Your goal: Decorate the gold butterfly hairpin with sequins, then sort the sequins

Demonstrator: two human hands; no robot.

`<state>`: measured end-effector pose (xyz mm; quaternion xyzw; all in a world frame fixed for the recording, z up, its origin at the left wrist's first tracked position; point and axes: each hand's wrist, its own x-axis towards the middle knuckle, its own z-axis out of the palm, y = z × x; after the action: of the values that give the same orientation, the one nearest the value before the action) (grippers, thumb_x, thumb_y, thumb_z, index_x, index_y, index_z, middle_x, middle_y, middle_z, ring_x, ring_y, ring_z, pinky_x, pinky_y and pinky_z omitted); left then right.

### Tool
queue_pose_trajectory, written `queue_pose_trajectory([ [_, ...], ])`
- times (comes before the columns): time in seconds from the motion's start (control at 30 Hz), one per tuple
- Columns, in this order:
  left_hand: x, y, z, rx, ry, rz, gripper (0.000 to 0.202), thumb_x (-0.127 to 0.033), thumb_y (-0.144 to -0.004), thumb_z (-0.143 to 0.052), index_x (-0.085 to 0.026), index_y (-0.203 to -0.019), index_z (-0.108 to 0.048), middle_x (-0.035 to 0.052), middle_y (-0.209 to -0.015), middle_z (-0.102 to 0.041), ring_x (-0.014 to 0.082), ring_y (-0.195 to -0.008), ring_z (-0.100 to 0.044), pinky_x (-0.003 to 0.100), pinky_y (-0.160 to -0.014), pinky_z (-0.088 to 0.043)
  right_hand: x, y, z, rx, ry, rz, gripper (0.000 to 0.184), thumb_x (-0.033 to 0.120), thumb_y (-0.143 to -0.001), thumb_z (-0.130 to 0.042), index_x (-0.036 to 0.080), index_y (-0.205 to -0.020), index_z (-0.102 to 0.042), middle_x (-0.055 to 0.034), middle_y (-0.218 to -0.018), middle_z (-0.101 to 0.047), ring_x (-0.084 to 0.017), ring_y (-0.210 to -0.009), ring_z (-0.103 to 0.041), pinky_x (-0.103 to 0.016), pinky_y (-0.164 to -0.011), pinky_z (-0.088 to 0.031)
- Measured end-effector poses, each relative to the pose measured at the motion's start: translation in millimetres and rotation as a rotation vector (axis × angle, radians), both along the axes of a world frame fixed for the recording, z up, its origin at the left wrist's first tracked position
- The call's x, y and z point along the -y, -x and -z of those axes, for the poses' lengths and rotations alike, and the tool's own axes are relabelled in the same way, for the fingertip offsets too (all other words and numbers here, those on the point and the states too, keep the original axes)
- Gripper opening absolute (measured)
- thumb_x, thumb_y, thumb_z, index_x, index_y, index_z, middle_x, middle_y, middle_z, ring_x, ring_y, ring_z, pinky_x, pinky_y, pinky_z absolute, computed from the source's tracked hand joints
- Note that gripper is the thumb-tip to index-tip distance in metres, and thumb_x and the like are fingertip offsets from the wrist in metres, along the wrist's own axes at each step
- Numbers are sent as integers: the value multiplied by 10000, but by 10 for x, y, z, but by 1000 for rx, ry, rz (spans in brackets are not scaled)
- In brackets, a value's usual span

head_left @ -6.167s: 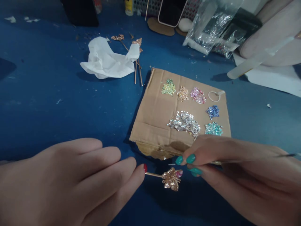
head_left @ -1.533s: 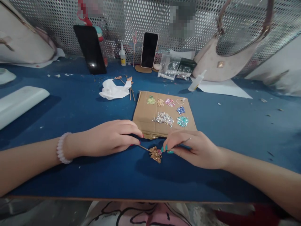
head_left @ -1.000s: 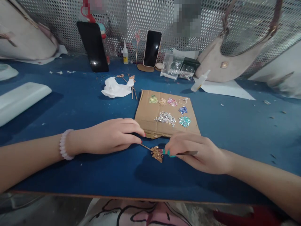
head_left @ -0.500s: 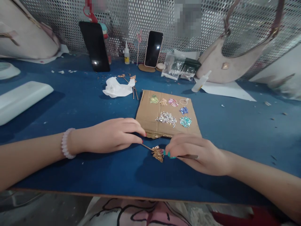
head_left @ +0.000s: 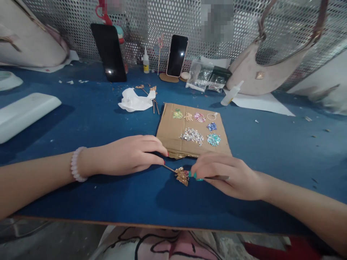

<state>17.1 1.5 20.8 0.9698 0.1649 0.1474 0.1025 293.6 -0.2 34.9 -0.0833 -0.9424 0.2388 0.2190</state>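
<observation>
A gold flower hairpin [head_left: 181,175] lies on the blue table [head_left: 89,122] in front of me. My left hand [head_left: 127,155] rests palm down and pinches the pin's thin stem. My right hand [head_left: 225,174] is closed round a slim metal tool [head_left: 218,177], its tip at the flower. Just behind both hands sits a piece of brown cardboard [head_left: 169,135] carrying small heaps of coloured rhinestones [head_left: 192,135].
Crumpled white tissue [head_left: 134,102] and more gold pins [head_left: 154,97] lie beyond the cardboard. Two phones [head_left: 176,56] lean on the perforated metal wall, near glue bottles [head_left: 232,94], plastic bags [head_left: 200,76] and a pale handbag [head_left: 260,72]. A white slab [head_left: 24,112] lies at the left.
Since six seconds ago my head has pulled back and up, so the whole bench shows. Over the last second the hands, pin and tool have hardly shifted.
</observation>
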Motion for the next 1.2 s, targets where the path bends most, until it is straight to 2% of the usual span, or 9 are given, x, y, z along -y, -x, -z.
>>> queue_pose_trajectory([
  [0.47,-4,-4,-3,9,0,7,227,-116,-910,-418,-149,-1047,-596,131,-1147,-578,216,-1078,-496,350,-903,-437,10,2,-6,9,9,12,172,34,-882,-399,168,-926,-497,-82,-799,-640,-137,-795,-610,-261,-689,-504],
  [0.67,1,-4,-7,11,1,5,229,-115,-905,-423,-160,-1042,-600,127,-1142,-582,215,-1071,-503,346,-898,-442,0,-17,3,18,24,25,146,91,-910,-383,180,-941,-494,-77,-820,-633,-134,-817,-606,-269,-720,-500],
  [1.2,-4,0,0,1,-7,5,234,-110,-893,-437,-166,-1052,-600,130,-1142,-583,214,-1081,-503,348,-909,-442,2,-21,4,28,14,30,143,99,-914,-383,184,-949,-491,-74,-817,-632,-136,-815,-606,-268,-723,-499],
])
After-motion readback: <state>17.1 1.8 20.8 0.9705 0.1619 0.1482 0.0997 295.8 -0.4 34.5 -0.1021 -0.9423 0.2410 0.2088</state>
